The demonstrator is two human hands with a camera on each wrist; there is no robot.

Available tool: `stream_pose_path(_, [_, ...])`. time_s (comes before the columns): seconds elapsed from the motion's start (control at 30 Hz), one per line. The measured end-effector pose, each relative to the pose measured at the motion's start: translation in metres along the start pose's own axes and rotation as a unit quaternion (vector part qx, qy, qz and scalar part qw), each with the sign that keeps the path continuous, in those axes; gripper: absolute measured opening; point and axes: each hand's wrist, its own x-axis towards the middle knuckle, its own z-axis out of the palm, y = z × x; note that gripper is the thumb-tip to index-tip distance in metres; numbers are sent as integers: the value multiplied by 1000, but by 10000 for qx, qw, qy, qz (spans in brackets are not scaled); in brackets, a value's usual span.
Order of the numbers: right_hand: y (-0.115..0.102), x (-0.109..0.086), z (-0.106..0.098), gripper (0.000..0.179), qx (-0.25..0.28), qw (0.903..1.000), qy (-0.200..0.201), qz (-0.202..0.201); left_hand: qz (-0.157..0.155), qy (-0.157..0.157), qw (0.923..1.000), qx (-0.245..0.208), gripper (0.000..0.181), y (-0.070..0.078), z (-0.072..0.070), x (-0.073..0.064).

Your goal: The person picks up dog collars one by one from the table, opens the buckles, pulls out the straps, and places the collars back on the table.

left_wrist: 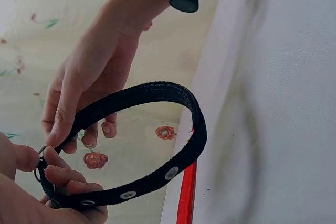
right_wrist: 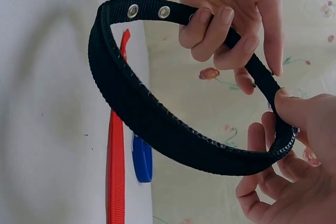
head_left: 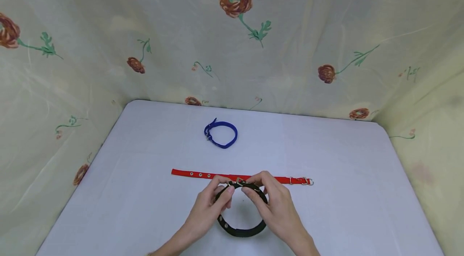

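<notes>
Our left hand [head_left: 207,207] and right hand [head_left: 282,207] pinch the black collar [head_left: 243,232] near its metal fittings, holding its loop over the white table [head_left: 344,191]. Just beyond, a red collar [head_left: 284,180] lies straight; farther back we see a blue collar [head_left: 236,131], looped, then flowered cloth [head_left: 290,54].

Lower centre, the black collar [head_left: 243,232] has silver eyelets [right_wrist: 164,12]; higher, a red strap [right_wrist: 116,177], then a blue collar [right_wrist: 141,160]; the table [head_left: 137,203] is pale lavender, the cloth [head_left: 181,14] cream with rust-brown flowers [head_left: 235,0] and green stems [head_left: 247,26].
</notes>
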Motion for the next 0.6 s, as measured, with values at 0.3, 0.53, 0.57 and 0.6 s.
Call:
stream_pose_path(0.3, [-2,-1,1,23,6,10000,43,-35,11,75,9999,126,29,2,-1,-1])
stream_pose_path(0.53, [-2,-1,1,22,215,9997,63,77,-118,151,9998,68,30,1,-1,-1])
stream_pose_path(0.57, [-2,-1,1,22,279,9996,45,84,-121,164,9998,58,30,1,-1,-1])
stream_pose_path(0.6, [-2,-2,0,21,341,9994,38,70,-125,175,9998,47,30,1,-1,-1])
